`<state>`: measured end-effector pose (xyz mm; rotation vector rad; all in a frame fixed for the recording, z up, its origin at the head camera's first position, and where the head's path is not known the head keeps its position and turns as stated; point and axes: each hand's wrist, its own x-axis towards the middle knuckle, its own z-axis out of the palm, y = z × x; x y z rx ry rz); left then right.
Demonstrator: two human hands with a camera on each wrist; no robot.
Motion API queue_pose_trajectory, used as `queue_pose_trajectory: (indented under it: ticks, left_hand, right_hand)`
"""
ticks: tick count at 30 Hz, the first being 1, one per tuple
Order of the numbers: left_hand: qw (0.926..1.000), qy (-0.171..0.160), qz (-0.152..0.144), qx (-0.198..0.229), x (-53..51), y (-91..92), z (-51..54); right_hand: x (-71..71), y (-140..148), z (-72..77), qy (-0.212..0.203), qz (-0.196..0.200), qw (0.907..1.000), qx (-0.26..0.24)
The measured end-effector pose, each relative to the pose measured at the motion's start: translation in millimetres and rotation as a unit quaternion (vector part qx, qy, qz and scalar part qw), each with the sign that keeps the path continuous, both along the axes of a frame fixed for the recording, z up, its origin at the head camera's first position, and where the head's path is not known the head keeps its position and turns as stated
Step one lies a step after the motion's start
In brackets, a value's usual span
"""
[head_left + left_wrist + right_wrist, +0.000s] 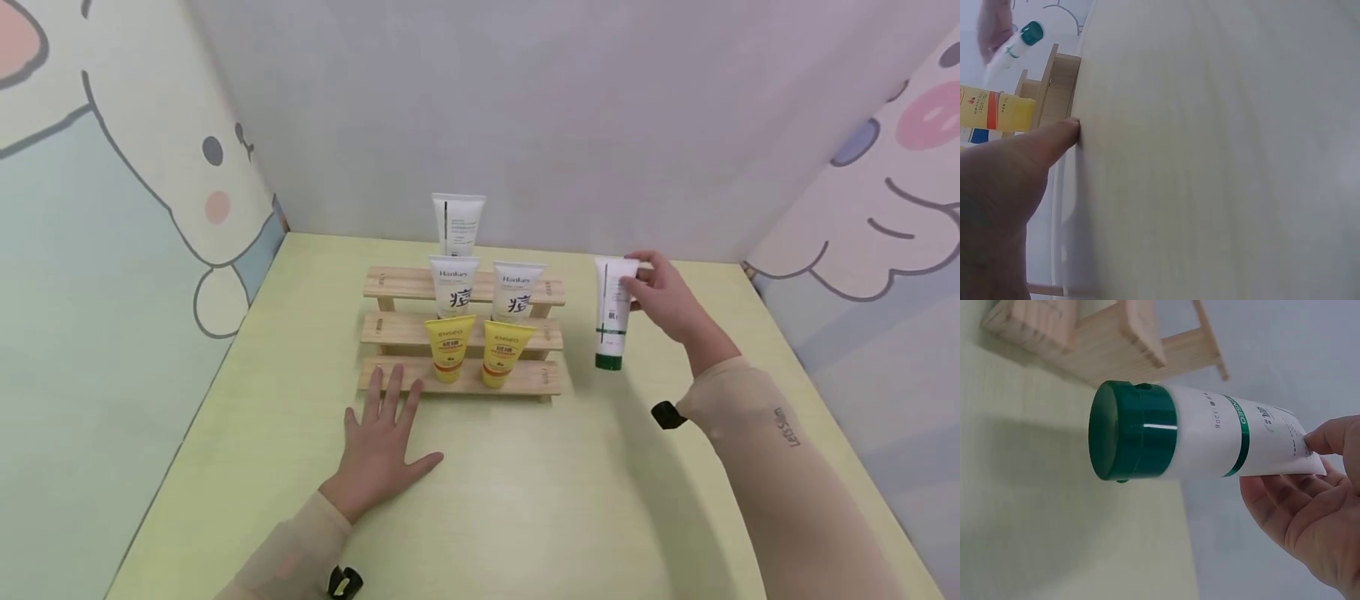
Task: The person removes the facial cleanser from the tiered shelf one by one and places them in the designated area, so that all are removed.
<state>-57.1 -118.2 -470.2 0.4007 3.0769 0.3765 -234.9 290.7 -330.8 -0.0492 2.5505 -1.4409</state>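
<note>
Right hand [663, 296] raised over on the person's right, thumb and fingers together on one thing only: a green-capped tube [612, 308]. The grip is a pinch, taken high on the flat end — thumb on the printed face, fingers behind — so the body of the tube hangs cap down. From the right wrist I get the best look at that cap [1135, 431], broad and glossy, with a green band printed round the white body above it. The tube is up off the table [517, 500], to the right of the rack [396, 284] and well apart from it.

Left hand [377, 454] is another matter: palm down, fingers spread wide and straight, thumb stuck out to the side, nothing in it. Its fingertips come up to the lowest step at the rack's left front; whether they touch the wood, I cannot tell.

On that wooden rack, two yellow tubes [450, 346] sit side by side on the lowest step, both caps down. Behind them, on the middle step, is a pair of white Hankey tubes [517, 292] with large dark lettering. One more white tube [459, 223] rises at the back, behind the left Hankey — its lower part hidden from me. Both arms wear pale sleeves [776, 467].
</note>
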Motion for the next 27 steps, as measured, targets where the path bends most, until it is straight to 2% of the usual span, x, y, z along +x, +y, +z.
queue_pose_trajectory:
  ticks: [6,12,19,27]
  left_hand:
    - [1.0,0.002,0.002,0.002,0.7,-2.2,-1.4]
    - [1.0,-0.008,0.0,-0.002,0.9,-1.5,-3.1]
    - [1.0,-0.008,0.002,-0.003,0.4,-0.8,-2.4]
    - [0.9999,-0.007,0.003,-0.011,-0.7,-0.1,-3.0]
  right_hand:
    - [-15.5,-1,-48.1,-0.064,0.014,0.9976,0.022]
    - [-28.4,-5,-75.2,-0.094,0.013,0.9951,0.03]
    - [-42.9,-9,-93.9,-0.108,-0.011,0.993,0.048]
    - [-48.6,-11,-99.4,-0.077,-0.071,0.9896,0.098]
